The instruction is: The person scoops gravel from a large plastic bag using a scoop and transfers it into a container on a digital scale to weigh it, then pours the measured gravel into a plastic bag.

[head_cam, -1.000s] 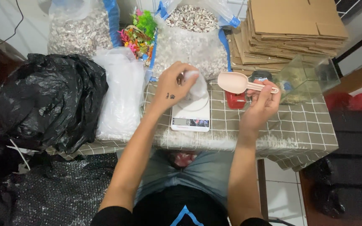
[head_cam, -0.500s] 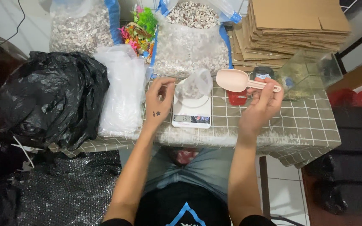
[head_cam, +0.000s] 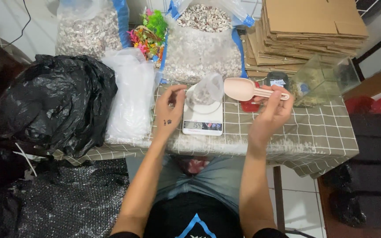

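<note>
Head view, seated at a table with a checked cloth (head_cam: 313, 132).

Change since a second ago: the left hand (head_cam: 169, 110) then lay over the top of the small clear bag (head_cam: 204, 91) on the scale; half a second ago it had slid off to the bag's left side; now it sits beside the bag, fingertips pinching or just touching the bag's left edge near its mouth. I cannot tell if they close fully on the film. The bag stands free on the white digital kitchen scale (head_cam: 202, 120), mouth open, a little gravel in the bottom. Judgement: with the hand off the top, the display reads the bag's load alone, so this looks like a weight check between scoops.

The right hand (head_cam: 272, 112) has barely shifted. Its fingers are closed around the handle of the pink plastic scoop (head_cam: 242, 89), bowl level and just right of the bag's mouth, apparently without contents.

Counts:
- scale: 1
- small bag on scale: 1
- scoop: 1
- large clear sacks of gravel at the back: 2, one left (head_cam: 89, 31), one centre (head_cam: 202, 44)
- white plastic bag bundle (head_cam: 131, 97): 1
- black plastic bag (head_cam: 54, 101): 1
- stack of flat cardboard boxes (head_cam: 309, 31): 1 stack, sheets not countable
- bunch of coloured plastic plants (head_cam: 148, 33): 1
- small clear tank (head_cam: 324, 79): 1
</note>
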